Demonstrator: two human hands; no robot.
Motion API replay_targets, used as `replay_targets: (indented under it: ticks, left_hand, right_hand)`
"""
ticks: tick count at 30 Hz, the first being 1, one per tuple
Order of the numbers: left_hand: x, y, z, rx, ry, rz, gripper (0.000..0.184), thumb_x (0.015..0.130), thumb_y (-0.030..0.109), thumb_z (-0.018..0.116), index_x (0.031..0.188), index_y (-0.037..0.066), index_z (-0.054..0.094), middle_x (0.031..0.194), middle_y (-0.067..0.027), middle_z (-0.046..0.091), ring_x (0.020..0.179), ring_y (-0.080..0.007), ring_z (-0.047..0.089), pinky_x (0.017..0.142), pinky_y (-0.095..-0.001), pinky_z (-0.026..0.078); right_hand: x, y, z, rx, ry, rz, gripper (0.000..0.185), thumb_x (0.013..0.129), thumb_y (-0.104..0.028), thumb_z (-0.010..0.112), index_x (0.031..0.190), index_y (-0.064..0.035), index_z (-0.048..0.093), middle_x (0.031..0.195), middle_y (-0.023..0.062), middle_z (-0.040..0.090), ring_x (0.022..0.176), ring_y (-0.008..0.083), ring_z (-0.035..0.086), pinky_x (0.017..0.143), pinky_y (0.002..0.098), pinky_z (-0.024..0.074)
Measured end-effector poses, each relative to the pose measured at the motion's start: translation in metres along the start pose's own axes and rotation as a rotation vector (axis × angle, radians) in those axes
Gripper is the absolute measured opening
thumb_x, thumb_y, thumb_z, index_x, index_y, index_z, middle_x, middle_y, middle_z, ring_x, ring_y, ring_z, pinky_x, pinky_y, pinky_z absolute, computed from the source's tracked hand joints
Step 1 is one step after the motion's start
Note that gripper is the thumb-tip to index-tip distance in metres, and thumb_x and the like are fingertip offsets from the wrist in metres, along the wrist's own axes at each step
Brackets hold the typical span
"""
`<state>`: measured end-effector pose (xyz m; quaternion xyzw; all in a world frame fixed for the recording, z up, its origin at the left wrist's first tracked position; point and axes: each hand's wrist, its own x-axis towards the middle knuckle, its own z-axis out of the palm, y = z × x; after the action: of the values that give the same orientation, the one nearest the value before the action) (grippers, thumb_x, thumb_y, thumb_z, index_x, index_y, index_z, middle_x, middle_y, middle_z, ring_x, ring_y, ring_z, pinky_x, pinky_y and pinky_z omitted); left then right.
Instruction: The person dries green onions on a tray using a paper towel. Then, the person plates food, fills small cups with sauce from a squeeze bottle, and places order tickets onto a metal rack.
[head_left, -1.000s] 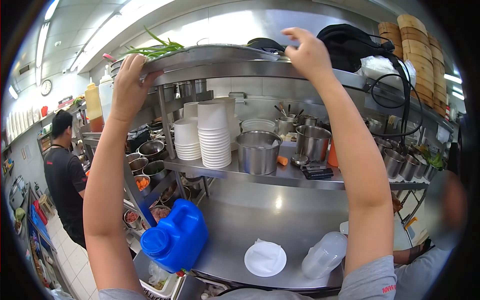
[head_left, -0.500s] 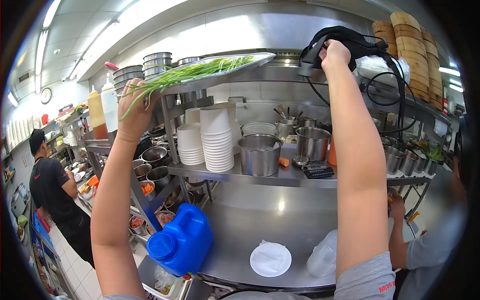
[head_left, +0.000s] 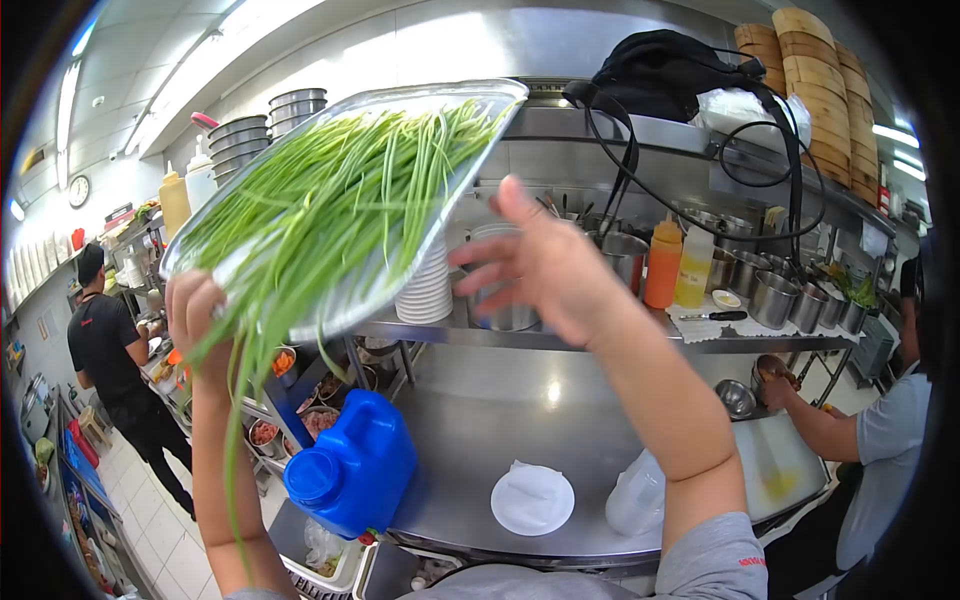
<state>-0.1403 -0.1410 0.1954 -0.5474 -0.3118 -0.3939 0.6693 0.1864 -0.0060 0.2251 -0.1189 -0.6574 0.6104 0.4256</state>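
A metal tray (head_left: 478,92) heaped with long green scallions (head_left: 330,190) is tilted toward me in front of the upper shelf. My left hand (head_left: 192,310) grips its near left corner, and some stalks hang down over that wrist. My right hand (head_left: 545,260) is in the air just right of the tray, fingers spread and a little blurred, holding nothing. On the upper shelf lies a black bag (head_left: 665,75) with loose straps, apart from both hands. Behind the tray, a stack of white paper cups (head_left: 425,290) is partly hidden.
Below, a steel counter (head_left: 450,430) carries a white plate (head_left: 533,499) and a clear plastic container (head_left: 636,497). A blue jug (head_left: 355,465) stands at left. Sauce bottles (head_left: 663,262) and steel pots line the middle shelf. Co-workers stand at left (head_left: 103,335) and right (head_left: 880,430).
My right hand has let go of the black bag and moved down and left toward the tray. The tray has come lower and tilted toward me, showing more scallions.
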Motion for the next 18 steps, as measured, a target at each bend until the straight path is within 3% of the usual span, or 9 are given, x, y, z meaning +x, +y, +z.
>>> replay_targets:
  ticks: [2,4,5,7,10,16,18]
  left_hand:
    - [-0.010,0.021,-0.030,0.004,-0.041,0.030,0.023,0.073,0.007,0.067,0.086,0.004,0.049,0.082,-0.0129,0.054,0.076,-0.0312,0.054,0.070,-0.0407,0.046]
    - [-0.010,0.044,-0.059,-0.045,-0.057,0.012,0.024,0.075,0.018,0.066,0.083,0.004,0.049,0.081,-0.0117,0.055,0.075,-0.0304,0.054,0.066,-0.0406,0.045]
    - [-0.018,0.048,-0.076,-0.035,-0.138,0.023,0.027,0.073,0.017,0.068,0.086,0.005,0.048,0.083,-0.0113,0.054,0.074,-0.0301,0.054,0.066,-0.0418,0.045]
    - [-0.026,0.063,-0.102,-0.067,-0.187,0.041,0.031,0.070,0.018,0.069,0.088,0.006,0.047,0.085,-0.0103,0.052,0.074,-0.0287,0.054,0.066,-0.0422,0.045]
    - [-0.023,0.082,-0.140,-0.026,-0.249,0.031,0.030,0.066,0.018,0.068,0.088,0.009,0.048,0.086,-0.0070,0.052,0.075,-0.0247,0.052,0.065,-0.0404,0.043]
    - [-0.048,0.104,-0.214,-0.120,-0.450,0.072,0.022,0.056,0.023,0.060,0.076,0.014,0.054,0.079,0.0006,0.052,0.071,-0.0170,0.049,0.062,-0.0314,0.034]
    - [-0.048,0.111,-0.234,-0.211,-0.598,-0.037,0.021,0.056,0.017,0.062,0.077,0.015,0.057,0.083,0.0002,0.055,0.077,-0.0174,0.052,0.069,-0.0334,0.036]
  right_hand:
    - [-0.004,0.019,0.012,0.100,-0.115,0.031,0.061,0.093,-0.049,0.050,0.131,-0.0029,0.040,0.102,0.0109,0.063,0.078,0.0191,0.064,0.067,0.0329,0.0534]
    - [-0.016,0.022,0.029,0.334,-0.224,-0.120,0.055,0.093,-0.043,0.050,0.129,-0.0023,0.041,0.104,0.0105,0.062,0.083,0.0190,0.064,0.068,0.0349,0.0545]
    - [-0.024,0.021,0.033,0.364,-0.196,-0.146,0.046,0.093,-0.031,0.051,0.128,-0.0030,0.041,0.104,0.0092,0.062,0.085,0.0177,0.064,0.070,0.0366,0.0550]
    - [-0.039,0.022,0.038,0.402,-0.210,-0.082,0.045,0.085,-0.017,0.053,0.127,-0.0033,0.043,0.102,0.0076,0.062,0.085,0.0156,0.063,0.073,0.0343,0.0536]
    - [-0.047,0.042,0.038,0.343,-0.227,0.087,0.050,0.076,-0.007,0.055,0.125,-0.0031,0.045,0.100,0.0067,0.062,0.083,0.0149,0.062,0.075,0.0317,0.0516]
    - [-0.094,0.095,0.059,0.501,-0.165,0.369,0.039,0.066,0.005,0.051,0.104,0.0050,0.058,0.092,0.0109,0.064,0.080,0.0197,0.063,0.075,0.0335,0.0513]
    - [-0.110,0.120,0.065,0.540,-0.167,0.440,0.037,0.065,0.006,0.050,0.101,0.0051,0.059,0.091,0.0118,0.064,0.079,0.0207,0.063,0.074,0.0342,0.0516]
